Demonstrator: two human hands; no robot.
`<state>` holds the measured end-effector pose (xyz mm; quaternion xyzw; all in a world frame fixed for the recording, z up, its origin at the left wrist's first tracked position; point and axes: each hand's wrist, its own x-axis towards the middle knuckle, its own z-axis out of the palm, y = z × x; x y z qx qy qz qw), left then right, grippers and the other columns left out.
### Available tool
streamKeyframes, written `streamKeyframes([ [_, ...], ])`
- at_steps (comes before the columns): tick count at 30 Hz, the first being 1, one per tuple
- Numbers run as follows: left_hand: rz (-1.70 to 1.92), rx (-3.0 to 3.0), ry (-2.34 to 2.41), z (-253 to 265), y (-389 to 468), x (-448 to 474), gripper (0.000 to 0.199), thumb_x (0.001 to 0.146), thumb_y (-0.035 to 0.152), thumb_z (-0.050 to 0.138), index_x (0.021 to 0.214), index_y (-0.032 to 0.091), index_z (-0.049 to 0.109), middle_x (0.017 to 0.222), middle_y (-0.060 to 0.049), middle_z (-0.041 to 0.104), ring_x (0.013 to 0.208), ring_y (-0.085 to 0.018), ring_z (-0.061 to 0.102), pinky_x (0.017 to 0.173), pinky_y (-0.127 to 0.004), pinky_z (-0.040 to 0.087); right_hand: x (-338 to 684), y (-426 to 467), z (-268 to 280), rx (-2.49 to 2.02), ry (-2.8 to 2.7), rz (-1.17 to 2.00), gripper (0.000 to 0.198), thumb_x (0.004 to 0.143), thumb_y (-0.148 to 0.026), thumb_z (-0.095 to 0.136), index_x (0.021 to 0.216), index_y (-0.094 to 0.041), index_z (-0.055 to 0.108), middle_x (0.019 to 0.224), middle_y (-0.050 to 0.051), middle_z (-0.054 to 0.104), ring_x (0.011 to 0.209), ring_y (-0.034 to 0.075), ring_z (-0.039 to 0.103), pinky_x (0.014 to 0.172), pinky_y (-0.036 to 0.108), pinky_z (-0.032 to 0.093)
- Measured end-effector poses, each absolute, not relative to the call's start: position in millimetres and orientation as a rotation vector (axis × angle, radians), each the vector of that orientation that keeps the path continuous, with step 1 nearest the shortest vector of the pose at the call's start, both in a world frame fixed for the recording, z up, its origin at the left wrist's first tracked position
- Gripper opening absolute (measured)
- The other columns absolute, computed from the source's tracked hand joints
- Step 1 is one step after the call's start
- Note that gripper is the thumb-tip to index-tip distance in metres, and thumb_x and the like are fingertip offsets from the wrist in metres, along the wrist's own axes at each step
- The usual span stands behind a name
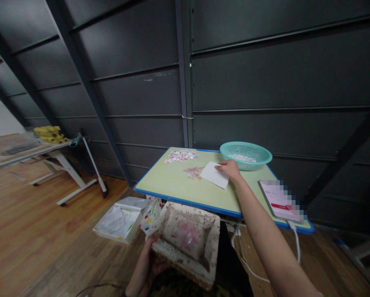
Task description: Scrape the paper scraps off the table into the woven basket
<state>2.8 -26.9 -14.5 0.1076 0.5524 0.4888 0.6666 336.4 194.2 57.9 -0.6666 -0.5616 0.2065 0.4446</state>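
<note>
Below the table's near edge, my left hand [150, 258] grips the rim of a cloth-lined basket [215, 241], tilted, with pinkish bits [186, 234] inside. Above the pale green table [163, 181], my right hand [229, 170] pinches a white card [215, 175], its left edge just beside a small pinkish heap [192, 172]. Farther back lie a pile of white-and-pink pieces [181, 155] and, to the right, a turquoise basin [248, 166] holding white pieces.

Prob. wkshp: panelled wall [135, 93], wheeled tbl [67, 168]

right arm [262, 218] outstretched, right hand [229, 168] in a pinch, left hand [148, 260] lower, in a grip
</note>
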Motion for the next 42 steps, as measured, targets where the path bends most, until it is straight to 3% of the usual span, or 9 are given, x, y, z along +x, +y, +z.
streamKeyframes([
  [6, 1.113, 0.256, 1.281, -13, -24, 7, 0.034, 0.080, 0.035, 0.064, 0.109, 0.019, 0.056, 0.067, -0.001, 0.065, 0.055, -0.019, 0.065, 0.061, -0.037, 0.059, 325, 188, 59, -1.404, -1.444, 0.908, 0.036, 0.061, -0.031, 0.071, 0.087, -0.006, 0.077, 0.072, 0.009, 0.072, 0.055, 0.015, 0.057, 0.048, 0.024, 0.038],
  [19, 1.131, 0.313, 1.263, -6, -21, 10, 0.037, 0.081, 0.033, 0.063, 0.113, 0.018, 0.052, 0.072, -0.002, 0.067, 0.058, -0.019, 0.065, 0.061, -0.036, 0.058, 318, 191, 54, -1.414, -1.452, 0.862, 0.032, 0.063, -0.030, 0.072, 0.085, -0.006, 0.076, 0.072, 0.009, 0.072, 0.056, 0.015, 0.057, 0.047, 0.023, 0.037],
  [26, 1.133, 0.313, 1.259, -7, -23, 10, 0.039, 0.081, 0.034, 0.064, 0.114, 0.018, 0.051, 0.071, -0.001, 0.066, 0.056, -0.019, 0.064, 0.059, -0.036, 0.059, 306, 193, 44, -1.298, -1.544, 0.868, 0.041, 0.070, -0.042, 0.072, 0.095, -0.008, 0.077, 0.080, 0.010, 0.075, 0.060, 0.015, 0.060, 0.049, 0.022, 0.039],
  [33, 1.135, 0.334, 1.259, -11, -21, 8, 0.039, 0.082, 0.035, 0.063, 0.115, 0.018, 0.053, 0.069, -0.001, 0.066, 0.057, -0.020, 0.065, 0.058, -0.036, 0.058, 314, 194, 50, -1.481, -1.362, 0.802, 0.028, 0.063, -0.023, 0.070, 0.084, -0.006, 0.077, 0.072, 0.010, 0.073, 0.056, 0.016, 0.059, 0.048, 0.023, 0.039],
  [42, 1.114, 0.315, 1.266, -23, -14, 2, 0.040, 0.083, 0.038, 0.062, 0.117, 0.019, 0.052, 0.071, -0.001, 0.066, 0.057, -0.020, 0.066, 0.062, -0.039, 0.059, 304, 186, 51, -1.307, -1.439, 1.097, 0.036, 0.060, -0.031, 0.077, 0.086, -0.007, 0.075, 0.072, 0.009, 0.072, 0.055, 0.015, 0.058, 0.046, 0.024, 0.037],
])
